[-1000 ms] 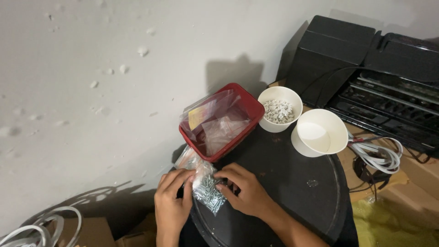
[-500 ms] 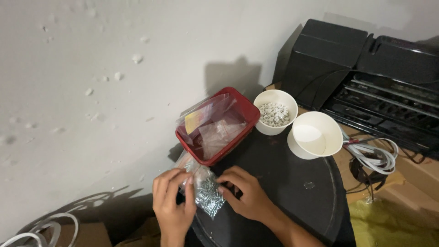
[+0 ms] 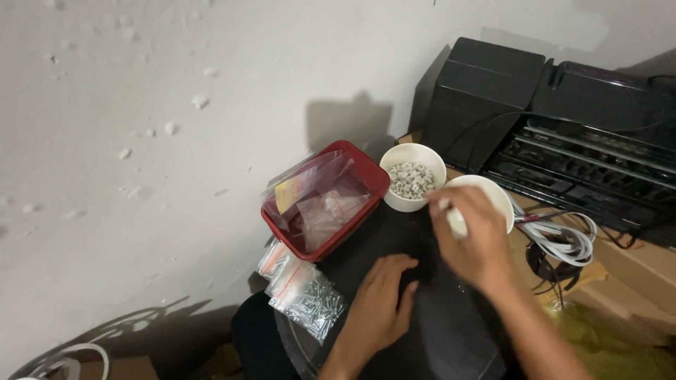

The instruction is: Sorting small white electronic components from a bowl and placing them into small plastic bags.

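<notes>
Letting go of the clear zip bag of silver screws (image 3: 308, 301), now lying alone at the round black table's (image 3: 394, 232) near-left edge, the person's right hand (image 3: 473, 243), fingers curled and blurred, has reached over the empty white paper bowl (image 3: 498, 195); the left hand (image 3: 380, 302) rests flat, fingers together.

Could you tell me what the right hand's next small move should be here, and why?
Probably a short reach further left, to the white paper cup holding small white pieces. The right hand hovers, blurred, in front of the empty white paper cup, fingers pointing toward the filled one, while the left hand rests flat on the round black tabletop.
</notes>
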